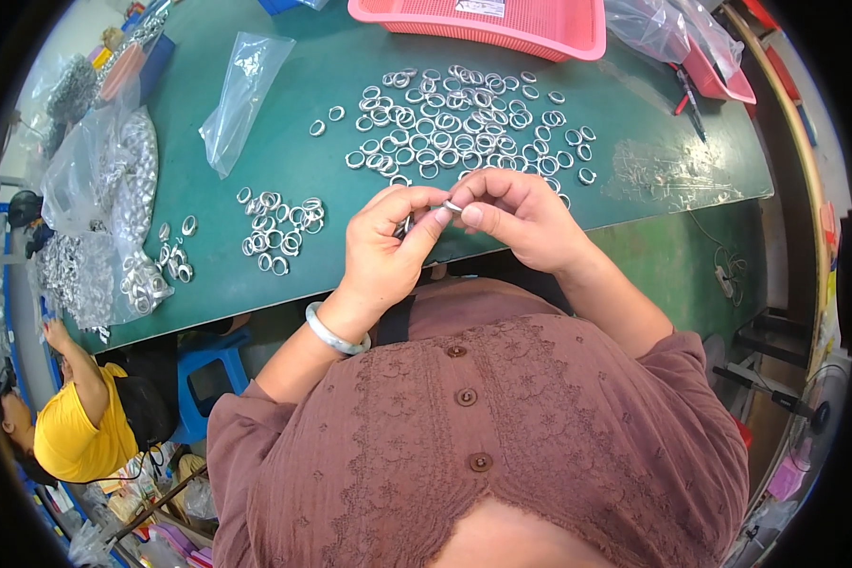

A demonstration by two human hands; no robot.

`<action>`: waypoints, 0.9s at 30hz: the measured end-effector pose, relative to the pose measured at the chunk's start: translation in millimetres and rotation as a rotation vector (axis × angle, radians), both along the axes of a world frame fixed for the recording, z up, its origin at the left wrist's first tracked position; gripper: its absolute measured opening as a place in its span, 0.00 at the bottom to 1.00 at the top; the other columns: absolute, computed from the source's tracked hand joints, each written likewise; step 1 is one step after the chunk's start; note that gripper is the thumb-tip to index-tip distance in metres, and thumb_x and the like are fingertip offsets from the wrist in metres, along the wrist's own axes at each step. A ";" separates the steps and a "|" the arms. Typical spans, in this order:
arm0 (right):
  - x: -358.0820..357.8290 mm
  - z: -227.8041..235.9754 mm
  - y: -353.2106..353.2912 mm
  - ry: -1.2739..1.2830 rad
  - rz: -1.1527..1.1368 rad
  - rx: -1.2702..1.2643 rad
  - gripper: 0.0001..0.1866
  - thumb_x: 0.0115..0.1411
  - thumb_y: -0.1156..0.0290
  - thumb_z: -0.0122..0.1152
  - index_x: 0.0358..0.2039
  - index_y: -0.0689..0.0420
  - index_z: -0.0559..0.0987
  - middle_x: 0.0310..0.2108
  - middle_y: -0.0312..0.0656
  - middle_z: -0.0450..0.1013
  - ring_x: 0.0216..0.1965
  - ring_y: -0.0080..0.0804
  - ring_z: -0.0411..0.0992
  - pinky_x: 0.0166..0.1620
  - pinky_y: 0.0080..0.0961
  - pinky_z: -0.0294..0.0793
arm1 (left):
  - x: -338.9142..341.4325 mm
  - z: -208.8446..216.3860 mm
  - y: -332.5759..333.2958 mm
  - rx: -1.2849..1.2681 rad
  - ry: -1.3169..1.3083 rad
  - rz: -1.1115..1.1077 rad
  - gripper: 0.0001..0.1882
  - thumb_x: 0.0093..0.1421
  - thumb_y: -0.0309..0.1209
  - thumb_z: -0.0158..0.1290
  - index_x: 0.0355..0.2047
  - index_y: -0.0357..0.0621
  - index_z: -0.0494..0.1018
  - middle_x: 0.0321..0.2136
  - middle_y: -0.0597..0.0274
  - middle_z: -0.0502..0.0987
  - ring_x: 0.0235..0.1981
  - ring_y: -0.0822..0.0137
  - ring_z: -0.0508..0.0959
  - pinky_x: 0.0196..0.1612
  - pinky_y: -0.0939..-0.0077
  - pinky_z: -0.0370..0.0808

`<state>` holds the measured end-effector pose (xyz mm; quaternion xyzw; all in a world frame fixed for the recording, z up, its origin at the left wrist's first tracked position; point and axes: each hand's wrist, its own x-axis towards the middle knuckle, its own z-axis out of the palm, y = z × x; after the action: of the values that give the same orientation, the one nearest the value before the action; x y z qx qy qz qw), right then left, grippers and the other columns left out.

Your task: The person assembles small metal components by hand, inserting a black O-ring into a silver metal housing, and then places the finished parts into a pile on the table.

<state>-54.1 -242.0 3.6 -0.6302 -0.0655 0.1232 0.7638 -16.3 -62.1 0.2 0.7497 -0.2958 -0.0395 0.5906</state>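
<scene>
Above the table's near edge, my left hand (388,240) and my right hand (528,225) meet with closed fingertips. Between them, both thumbs and forefingers pinch a small silvery metal ring (452,205), seen nearly edge-on. More metal shows in the curl of my left fingers, partly hidden. Just beyond my hands spreads a large scatter of loose metal rings (428,140). To the left of my left hand lies a smaller group of similar rings (274,235), with a few more rings (175,262) farther left.
A pink plastic basket (478,36) stands at the far side of the green table (322,85). Clear bags of metal parts (134,189) crowd the left end. An empty-looking plastic bag (241,99) lies flat; pens (691,99) lie right. A person in yellow (80,431) is at lower left.
</scene>
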 end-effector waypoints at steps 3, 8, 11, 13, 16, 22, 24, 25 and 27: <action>-1.8 -4.0 5.1 -0.090 -0.064 0.076 0.06 0.56 0.76 0.54 0.35 0.63 0.74 0.31 0.33 0.71 0.33 0.16 0.66 0.38 0.15 0.68 | -0.3 -6.0 0.2 -0.059 0.076 0.012 0.06 0.53 0.23 0.54 0.33 0.38 0.74 0.26 0.70 0.73 0.26 0.81 0.67 0.30 0.87 0.64; -1.3 -3.9 6.4 -0.088 -0.096 0.040 0.07 0.56 0.77 0.55 0.35 0.63 0.75 0.30 0.33 0.71 0.32 0.15 0.67 0.37 0.15 0.69 | -3.2 -7.9 -1.5 -0.189 0.272 0.016 0.06 0.55 0.24 0.53 0.34 0.38 0.74 0.28 0.71 0.74 0.26 0.83 0.67 0.29 0.90 0.64; -1.9 -1.1 5.5 -0.034 -0.098 0.015 0.07 0.56 0.75 0.55 0.35 0.62 0.75 0.29 0.33 0.72 0.30 0.15 0.67 0.35 0.13 0.68 | -4.0 -7.4 -0.7 -0.169 0.321 0.013 0.07 0.56 0.24 0.52 0.35 0.38 0.74 0.28 0.71 0.74 0.24 0.85 0.66 0.26 0.92 0.62; -2.0 2.6 6.8 -0.014 -0.115 0.004 0.07 0.56 0.74 0.55 0.35 0.62 0.75 0.28 0.33 0.72 0.28 0.15 0.67 0.33 0.13 0.68 | -5.6 -4.6 -1.0 -0.188 0.348 -0.004 0.07 0.56 0.25 0.52 0.36 0.38 0.74 0.26 0.72 0.74 0.22 0.85 0.65 0.24 0.92 0.61; -1.5 4.2 6.2 0.013 -0.121 -0.011 0.07 0.57 0.72 0.55 0.34 0.61 0.76 0.26 0.33 0.72 0.26 0.15 0.66 0.31 0.13 0.68 | -6.5 -2.2 -2.1 -0.209 0.397 -0.008 0.08 0.58 0.26 0.50 0.37 0.39 0.73 0.23 0.73 0.72 0.20 0.85 0.64 0.22 0.92 0.60; -2.8 6.4 7.7 0.035 -0.095 0.001 0.07 0.57 0.70 0.56 0.32 0.61 0.76 0.25 0.33 0.72 0.25 0.15 0.66 0.31 0.13 0.68 | -3.6 -4.5 -2.1 -0.207 0.400 -0.033 0.08 0.59 0.29 0.49 0.36 0.39 0.73 0.20 0.74 0.69 0.18 0.84 0.63 0.20 0.91 0.58; -3.1 7.3 8.2 0.035 -0.095 0.000 0.07 0.57 0.70 0.56 0.32 0.61 0.75 0.25 0.33 0.72 0.25 0.15 0.66 0.30 0.13 0.68 | -2.5 -2.6 -0.1 -0.208 0.426 -0.038 0.07 0.59 0.29 0.49 0.35 0.40 0.73 0.19 0.73 0.69 0.18 0.84 0.63 0.20 0.91 0.58; -2.7 7.2 8.1 0.023 -0.115 -0.031 0.07 0.57 0.70 0.56 0.31 0.61 0.75 0.25 0.33 0.72 0.25 0.16 0.66 0.31 0.13 0.68 | -1.7 0.0 0.8 -0.268 0.651 -0.042 0.07 0.59 0.30 0.49 0.33 0.40 0.72 0.19 0.72 0.68 0.18 0.83 0.63 0.19 0.91 0.57; -2.1 6.9 7.6 0.011 -0.136 -0.063 0.07 0.57 0.70 0.56 0.31 0.61 0.75 0.24 0.33 0.71 0.25 0.16 0.66 0.31 0.14 0.68 | 1.1 1.0 2.9 -0.327 0.878 -0.045 0.06 0.59 0.30 0.49 0.32 0.41 0.72 0.19 0.71 0.68 0.17 0.82 0.62 0.18 0.90 0.57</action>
<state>-56.3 -234.4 10.5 -0.6562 -0.0144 0.0763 0.7506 -15.2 -59.2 1.2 0.5528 -0.0363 -0.3186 0.7691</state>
